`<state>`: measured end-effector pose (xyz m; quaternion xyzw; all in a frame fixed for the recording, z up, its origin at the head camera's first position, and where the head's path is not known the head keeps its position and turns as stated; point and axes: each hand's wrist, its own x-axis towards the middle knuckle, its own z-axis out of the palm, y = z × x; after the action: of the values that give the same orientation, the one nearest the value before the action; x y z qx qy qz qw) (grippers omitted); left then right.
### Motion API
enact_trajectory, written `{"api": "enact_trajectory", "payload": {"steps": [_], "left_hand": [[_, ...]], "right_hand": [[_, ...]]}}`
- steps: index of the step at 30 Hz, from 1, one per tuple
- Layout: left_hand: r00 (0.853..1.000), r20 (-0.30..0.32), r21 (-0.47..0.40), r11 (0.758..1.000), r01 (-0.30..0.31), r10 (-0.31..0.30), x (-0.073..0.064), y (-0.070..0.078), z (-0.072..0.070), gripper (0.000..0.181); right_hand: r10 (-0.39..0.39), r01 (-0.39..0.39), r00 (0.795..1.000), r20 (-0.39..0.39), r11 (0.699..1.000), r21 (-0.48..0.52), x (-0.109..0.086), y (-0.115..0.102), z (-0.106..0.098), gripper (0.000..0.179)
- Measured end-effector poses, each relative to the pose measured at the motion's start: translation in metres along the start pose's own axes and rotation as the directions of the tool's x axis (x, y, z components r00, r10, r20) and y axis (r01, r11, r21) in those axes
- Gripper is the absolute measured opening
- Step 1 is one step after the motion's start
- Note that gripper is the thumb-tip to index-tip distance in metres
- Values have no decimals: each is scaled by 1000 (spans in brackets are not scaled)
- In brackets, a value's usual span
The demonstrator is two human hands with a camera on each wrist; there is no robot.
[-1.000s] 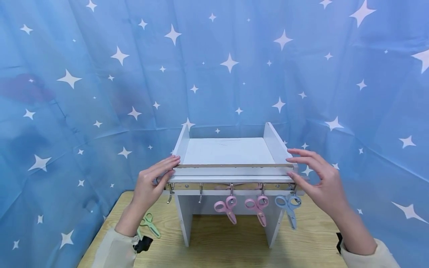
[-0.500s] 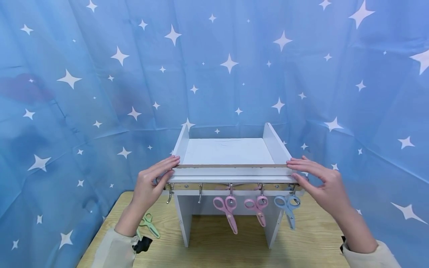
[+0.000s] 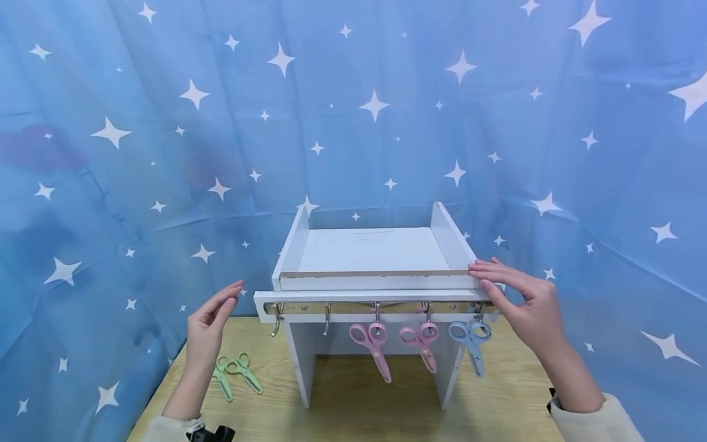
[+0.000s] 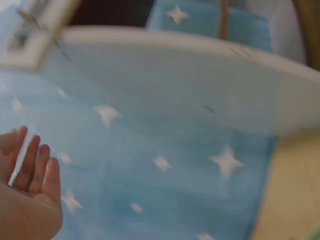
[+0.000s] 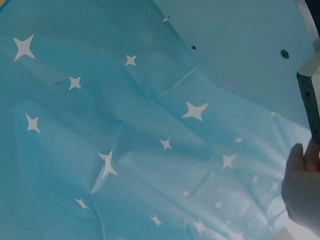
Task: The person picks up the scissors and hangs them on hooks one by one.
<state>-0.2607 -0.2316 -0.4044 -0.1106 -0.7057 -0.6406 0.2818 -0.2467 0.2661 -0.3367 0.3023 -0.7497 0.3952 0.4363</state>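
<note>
A white shelf unit [image 3: 375, 252] stands on the table, with a white hook rail [image 3: 331, 317] across its front. Two pairs of pink scissors, one left [image 3: 374, 350] and one right [image 3: 422, 345], and blue scissors [image 3: 472, 344] hang from its hooks. The two leftmost hooks hold nothing. My right hand [image 3: 527, 301] rests its extended fingers on the shelf's right front corner; its fingertips are partly hidden in the right wrist view. My left hand [image 3: 207, 331] is in the air left of the rail, holding nothing. Below it, two green scissors [image 3: 245, 371] lie on the table.
The wooden table [image 3: 381, 423] runs under the shelf, its left edge in view. A blue curtain [image 3: 353, 123] with white stars hangs behind and around it. The shelf's side panels [image 3: 295, 362] stand under the top, with a gap between them.
My left hand has let go of the shelf's left corner and moved left and down. My right hand has come to touch the right corner. The left pink scissors now hang lower.
</note>
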Motion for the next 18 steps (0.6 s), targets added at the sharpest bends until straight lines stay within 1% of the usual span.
{"api": "enact_trajectory", "payload": {"steps": [1, 2, 3, 4, 5, 7, 9, 10, 12, 13, 15, 17, 18], "left_hand": [[997, -23, 16, 997, 70, -69, -2, -8, -4, 30], [989, -41, 32, 989, 142, -140, -5, -17, -8, 33], [976, -40, 32, 976, 216, -215, -7, -25, -12, 37], [955, -32, 41, 954, 296, -295, -10, -34, -17, 42], [930, -19, 59, 928, 369, -368, -12, -43, -22, 47], [866, 9, 75, 864, 497, -499, -17, -63, -30, 58], [803, 39, 129, 800, 586, -595, -22, -83, -35, 65], [778, 50, 169, 773, 612, -627, -25, -93, -36, 66], [735, 60, 228, 726, 649, -676, -32, -112, -37, 66], [718, 66, 256, 707, 659, -693, -35, -120, -37, 65], [687, 67, 274, 676, 684, -723, -42, -136, -36, 59], [665, 62, 280, 652, 705, -745, -49, -150, -36, 50], [656, 54, 285, 641, 713, -753, -52, -155, -36, 45]], "right_hand": [[7, -7, 1000, -3, 1000, 0, 0, -1, 0, 36], [14, -14, 1000, -5, 1000, 3, -1, -2, -1, 35], [20, -20, 1000, -7, 1000, 5, -1, -2, -1, 35], [26, -26, 1000, -8, 1000, 8, -1, -2, -1, 34], [31, -31, 999, -8, 999, 9, -2, -2, -1, 34], [41, -41, 999, -7, 999, 11, -3, -1, -1, 34], [51, -51, 999, -7, 999, 10, -4, -1, -1, 33], [55, -55, 998, -7, 998, 10, -4, -1, -1, 33], [59, -59, 998, -8, 998, 10, -5, -1, -1, 33], [59, -58, 998, -10, 998, 12, -5, -1, -1, 33], [57, -57, 998, -13, 998, 19, -5, -2, 0, 32], [51, -51, 999, -16, 998, 25, -6, -2, 1, 32], [50, -49, 999, -18, 998, 27, -6, -3, 1, 31]]}}
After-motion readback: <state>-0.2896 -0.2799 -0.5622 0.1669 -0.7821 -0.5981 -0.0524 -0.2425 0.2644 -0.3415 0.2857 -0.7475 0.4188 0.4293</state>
